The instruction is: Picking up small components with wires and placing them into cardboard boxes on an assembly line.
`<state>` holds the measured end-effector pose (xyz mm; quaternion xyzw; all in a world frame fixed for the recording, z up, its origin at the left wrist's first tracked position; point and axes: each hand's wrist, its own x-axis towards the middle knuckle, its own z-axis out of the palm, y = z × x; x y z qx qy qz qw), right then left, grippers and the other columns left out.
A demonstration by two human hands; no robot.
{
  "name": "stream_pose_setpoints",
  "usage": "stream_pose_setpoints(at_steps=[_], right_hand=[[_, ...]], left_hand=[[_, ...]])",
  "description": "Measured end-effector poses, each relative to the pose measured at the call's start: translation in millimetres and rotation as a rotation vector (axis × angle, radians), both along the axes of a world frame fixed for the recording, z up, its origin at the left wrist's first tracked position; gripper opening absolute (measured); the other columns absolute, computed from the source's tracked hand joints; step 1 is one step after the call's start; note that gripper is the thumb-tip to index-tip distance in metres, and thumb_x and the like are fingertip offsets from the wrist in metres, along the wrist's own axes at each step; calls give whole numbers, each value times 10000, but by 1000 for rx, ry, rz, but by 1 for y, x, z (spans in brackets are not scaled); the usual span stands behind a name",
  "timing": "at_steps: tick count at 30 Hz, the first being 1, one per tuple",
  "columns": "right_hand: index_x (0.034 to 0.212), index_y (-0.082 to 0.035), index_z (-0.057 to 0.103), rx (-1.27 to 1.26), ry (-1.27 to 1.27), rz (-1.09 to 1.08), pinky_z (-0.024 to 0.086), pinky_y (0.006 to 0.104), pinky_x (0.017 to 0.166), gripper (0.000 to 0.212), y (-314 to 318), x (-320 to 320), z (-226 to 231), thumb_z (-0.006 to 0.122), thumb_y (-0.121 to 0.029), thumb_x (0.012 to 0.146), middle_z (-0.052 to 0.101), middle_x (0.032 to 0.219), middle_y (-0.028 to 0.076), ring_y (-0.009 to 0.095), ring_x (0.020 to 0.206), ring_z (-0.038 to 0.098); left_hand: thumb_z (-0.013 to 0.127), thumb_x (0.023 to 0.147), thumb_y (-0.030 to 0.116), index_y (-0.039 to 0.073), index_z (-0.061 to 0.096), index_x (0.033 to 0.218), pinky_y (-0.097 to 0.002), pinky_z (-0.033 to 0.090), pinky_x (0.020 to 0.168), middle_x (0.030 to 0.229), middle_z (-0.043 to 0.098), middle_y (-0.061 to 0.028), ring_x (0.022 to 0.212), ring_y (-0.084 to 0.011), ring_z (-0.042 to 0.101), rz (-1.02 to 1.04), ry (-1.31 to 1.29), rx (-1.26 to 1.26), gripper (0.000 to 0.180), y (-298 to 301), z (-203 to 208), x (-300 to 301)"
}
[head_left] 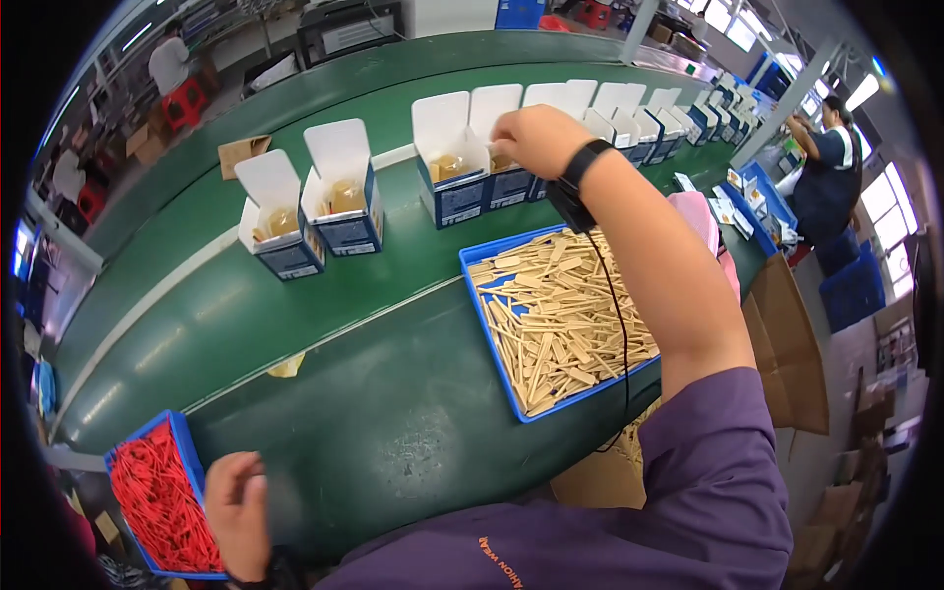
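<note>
My right hand [547,140] reaches over an open blue-and-white box [507,187] in the row on the green conveyor. Its fingers curl down toward the inside of the box, and whatever they pinch is hidden. My left hand [239,511] is held low beside the blue tray of red sticks [165,501], fingers loosely bent and thumb apart, with nothing visible in it. A larger blue tray [500,379] full of flat pale wooden sticks [560,315] lies below my right forearm. The nearer boxes [344,211] have raised white lids and hold yellowish contents with sticks.
More open boxes [629,133] stretch along the conveyor [177,324] to the far right. A brown cardboard piece [243,154] lies beyond the boxes, and a yellowish scrap [287,366] nearer. At right are an open carton [787,344] and a co-worker [831,177] beside a blue bin.
</note>
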<state>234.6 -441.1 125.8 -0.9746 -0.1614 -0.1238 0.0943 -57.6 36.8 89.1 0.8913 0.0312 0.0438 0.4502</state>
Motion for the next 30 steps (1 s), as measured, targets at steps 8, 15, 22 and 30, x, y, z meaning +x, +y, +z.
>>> stream_pose_setpoints(at_steps=[8,15,22,30], right_hand=[[810,-83,732,-510,471,71,549,457,739,227,52,-83,-52,719,-287,710,710,840,177,363,805,687],[661,-48,696,-338,241,95,531,425,664,90,20,-80,-56,716,-119,609,647,679,181,366,685,647],[661,-26,681,-339,306,102,530,389,649,49,70,-47,-36,667,6,626,658,709,186,335,697,666],[861,-6,662,-22,143,-9,496,327,615,178,42,-58,4,626,63,701,613,711,133,243,661,613]], left_hand=[[725,733,3,-17,618,1115,-425,496,892,1064,612,-221,1003,-387,603,244,-46,944,397,224,-30,-59],[693,785,88,32,667,853,-446,518,779,839,664,-153,858,-347,644,260,-8,848,92,233,-56,-14],[690,801,92,2,672,897,-442,523,750,781,662,-161,777,-356,649,296,90,573,133,246,-38,-34],[672,836,165,16,687,854,-441,521,739,808,685,-175,795,-351,665,279,62,700,151,227,-28,-19]])
